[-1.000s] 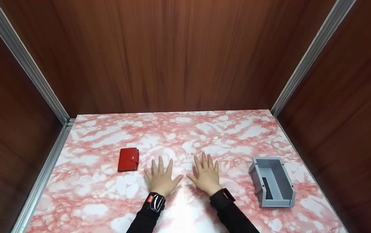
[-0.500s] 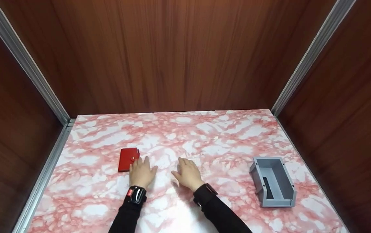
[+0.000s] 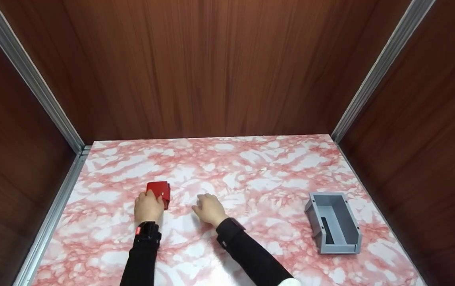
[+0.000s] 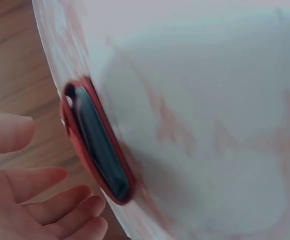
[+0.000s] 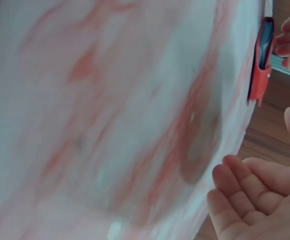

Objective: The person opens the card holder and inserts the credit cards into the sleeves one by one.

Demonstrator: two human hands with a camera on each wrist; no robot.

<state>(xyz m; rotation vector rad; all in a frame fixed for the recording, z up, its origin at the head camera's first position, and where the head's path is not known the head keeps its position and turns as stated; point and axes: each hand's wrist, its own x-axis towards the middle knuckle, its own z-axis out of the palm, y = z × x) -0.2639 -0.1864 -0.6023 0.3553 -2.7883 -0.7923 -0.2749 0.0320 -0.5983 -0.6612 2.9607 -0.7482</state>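
A small red wallet with a snap tab lies on the marbled tabletop at the left. Over its near edge, in the head view, is my left hand, hiding part of it. From the left wrist, the wallet shows dark contents inside its red cover. The left fingers are loosely bent beside it, apparently not gripping it. To the wallet's right, my right hand hovers above the table with nothing in it. The right wrist view shows its fingers relaxed, with the wallet farther off.
A grey open bin stands on the right side of the table, with a dark strip on its inner side. Brown wood-look panels rise behind and on both sides, framed by metal profiles.
Both hands have moved left and their spread fingers have bent. The left hand has come from beside the wallet to over its near part. The wallet and bin look unmoved.
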